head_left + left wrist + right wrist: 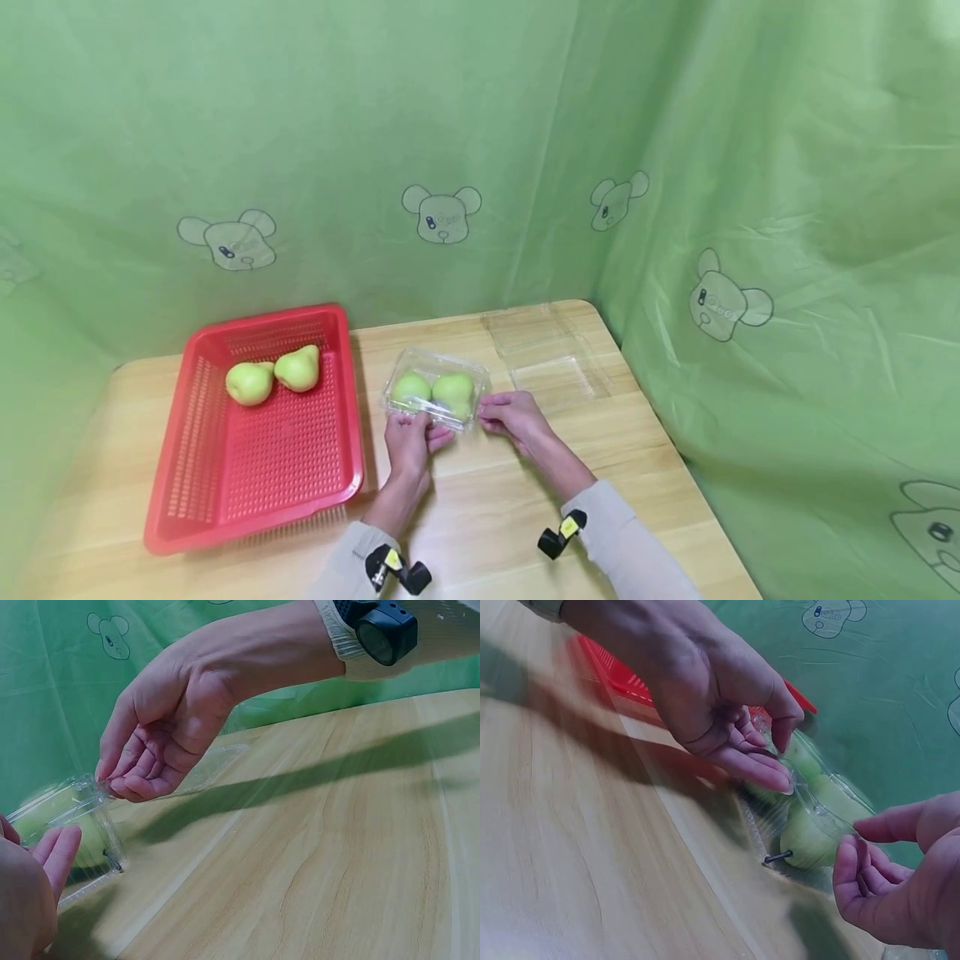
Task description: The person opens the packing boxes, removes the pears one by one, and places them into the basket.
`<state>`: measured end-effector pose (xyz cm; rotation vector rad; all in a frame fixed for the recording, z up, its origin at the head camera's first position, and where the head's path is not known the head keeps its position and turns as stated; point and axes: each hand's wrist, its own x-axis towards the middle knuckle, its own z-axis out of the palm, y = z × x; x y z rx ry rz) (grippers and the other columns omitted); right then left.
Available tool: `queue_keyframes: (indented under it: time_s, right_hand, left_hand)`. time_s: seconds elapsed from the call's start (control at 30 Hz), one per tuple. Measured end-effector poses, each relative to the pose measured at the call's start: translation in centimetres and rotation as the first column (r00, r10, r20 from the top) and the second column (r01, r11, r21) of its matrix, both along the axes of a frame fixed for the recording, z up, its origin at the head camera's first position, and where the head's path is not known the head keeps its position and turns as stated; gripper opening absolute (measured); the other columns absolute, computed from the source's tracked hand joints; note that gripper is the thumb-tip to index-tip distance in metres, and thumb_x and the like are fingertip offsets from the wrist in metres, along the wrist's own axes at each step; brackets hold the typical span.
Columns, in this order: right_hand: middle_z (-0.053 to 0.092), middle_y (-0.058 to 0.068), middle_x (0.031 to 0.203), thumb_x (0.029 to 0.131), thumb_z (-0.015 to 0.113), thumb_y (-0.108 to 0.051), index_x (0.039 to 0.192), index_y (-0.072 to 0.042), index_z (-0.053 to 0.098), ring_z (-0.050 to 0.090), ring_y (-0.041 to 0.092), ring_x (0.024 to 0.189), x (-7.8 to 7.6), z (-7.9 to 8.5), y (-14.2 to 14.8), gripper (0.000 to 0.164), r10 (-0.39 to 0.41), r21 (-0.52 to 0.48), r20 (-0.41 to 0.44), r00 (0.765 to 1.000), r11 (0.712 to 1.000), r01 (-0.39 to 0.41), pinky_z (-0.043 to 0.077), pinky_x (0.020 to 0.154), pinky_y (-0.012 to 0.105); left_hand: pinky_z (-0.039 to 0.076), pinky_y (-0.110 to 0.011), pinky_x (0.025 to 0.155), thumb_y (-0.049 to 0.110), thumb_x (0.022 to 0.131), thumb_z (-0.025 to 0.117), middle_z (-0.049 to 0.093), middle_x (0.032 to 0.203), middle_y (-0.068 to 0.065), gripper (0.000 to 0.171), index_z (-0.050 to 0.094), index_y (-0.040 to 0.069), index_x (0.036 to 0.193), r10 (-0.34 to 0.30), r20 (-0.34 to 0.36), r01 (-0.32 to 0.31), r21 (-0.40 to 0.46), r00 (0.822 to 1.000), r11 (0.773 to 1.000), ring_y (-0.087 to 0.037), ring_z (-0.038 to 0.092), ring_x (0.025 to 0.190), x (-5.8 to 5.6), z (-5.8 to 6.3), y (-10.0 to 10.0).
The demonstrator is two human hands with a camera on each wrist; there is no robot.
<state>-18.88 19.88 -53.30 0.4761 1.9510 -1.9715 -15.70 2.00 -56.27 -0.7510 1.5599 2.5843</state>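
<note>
A clear plastic clamshell box (438, 367) stands on the table with its lid down over green pears (453, 392), two of which show from above. My left hand (408, 446) is at the near side of the box, its thumb and fingers pinching the rim, as the right wrist view shows. At the near right corner, my right hand (516, 419) pinches the rim between thumb and bent fingers. A pear stem (778, 857) shows low at the box's side. In the left wrist view, my left hand (30, 892) is partly cut off by the frame.
Left of the box is a red plastic basket (352, 417) with two more pears (297, 369) in its far part. Another clear, open plastic container (551, 354) lies at the table's back right. A green curtain (480, 125) hangs behind and along the right of the wooden table (480, 533).
</note>
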Motion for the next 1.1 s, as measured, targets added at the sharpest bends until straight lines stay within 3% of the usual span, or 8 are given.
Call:
queue_keyframes:
  time_s: [0.33, 0.7, 0.9, 1.1]
  right_hand:
    - [0.068, 0.008, 0.084, 0.094, 0.062, 0.005, 0.119, 0.011, 0.062, 0.064, 0.013, 0.071, 0.3, 0.2, -0.2, 0.025, 0.121, 0.059, -0.015, 0.993, 0.991, -0.12, 0.061, 0.068, 0.022]
    - [0.066, 0.009, 0.081, 0.098, 0.049, 0.009, 0.127, 0.012, 0.049, 0.064, 0.013, 0.064, 0.5, 0.4, -0.6, 0.029, 0.164, 0.035, -0.031, 0.986, 0.986, -0.163, 0.057, 0.057, 0.019]
    - [0.067, 0.011, 0.084, 0.1, 0.05, 0.007, 0.126, 0.012, 0.051, 0.065, 0.014, 0.066, 0.6, 0.5, -0.7, 0.027, 0.166, 0.03, -0.03, 0.986, 0.986, -0.165, 0.059, 0.059, 0.021]
    - [0.067, 0.01, 0.083, 0.099, 0.055, 0.004, 0.13, 0.012, 0.053, 0.065, 0.013, 0.065, 0.4, 0.1, -0.5, 0.032, 0.126, 0.023, -0.002, 0.992, 0.992, -0.126, 0.059, 0.059, 0.021]
  left_hand:
    - [0.068, -0.036, 0.071, -0.002, 0.095, 0.055, 0.067, 0.086, -0.009, 0.013, 0.044, 0.006, 0.097, 0.017, 0.022, -0.018, 0.009, 1.0, 1.0, -0.017, 0.074, 0.066, 0.0, 0.1, -0.1]
    - [0.068, -0.036, 0.07, -0.001, 0.097, 0.055, 0.066, 0.084, -0.009, 0.012, 0.044, 0.005, 0.096, 0.037, 0.008, -0.037, 0.028, 0.999, 0.999, -0.016, 0.073, 0.065, -0.1, 0.4, 0.2]
    - [0.068, -0.037, 0.072, 0.001, 0.097, 0.055, 0.067, 0.087, -0.01, 0.012, 0.044, 0.006, 0.097, 0.01, -0.002, -0.01, 0.018, 1.0, 1.0, -0.018, 0.074, 0.067, 0.0, 0.1, -0.3]
    - [0.068, -0.038, 0.078, 0.004, 0.1, 0.054, 0.066, 0.088, -0.008, 0.011, 0.043, 0.007, 0.101, -0.052, -0.028, 0.054, 0.074, 0.998, 0.996, -0.018, 0.074, 0.072, 0.4, -0.6, -0.8]
